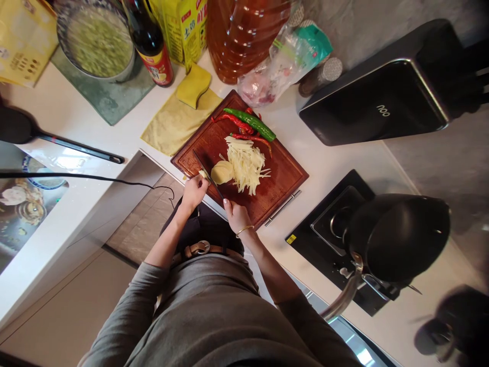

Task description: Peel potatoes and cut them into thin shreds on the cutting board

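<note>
My right hand (pixel 237 216) is closed round the handle of a kitchen knife (pixel 209 176), its dark blade angled across the left part of a wooden cutting board (pixel 282 178). Pinched in my left hand (pixel 196 190), right beside the blade, is a small pale potato piece (pixel 205 175). A flat-cut potato chunk (pixel 222 172) lies just right of the knife. Beyond it spreads a heap of potato shreds (pixel 247 164). At the board's far edge rest a green chili pepper (pixel 252 122) and several red chili peppers (pixel 236 122).
A yellow cloth (pixel 164 127) borders the board. Behind stand a sauce bottle (pixel 151 46), a large oil jug (pixel 244 35) and a bowl of green food (pixel 96 43). A black knife block (pixel 378 97) and a wok (pixel 405 237) on the stove are at right; a sink (pixel 19 229) is left.
</note>
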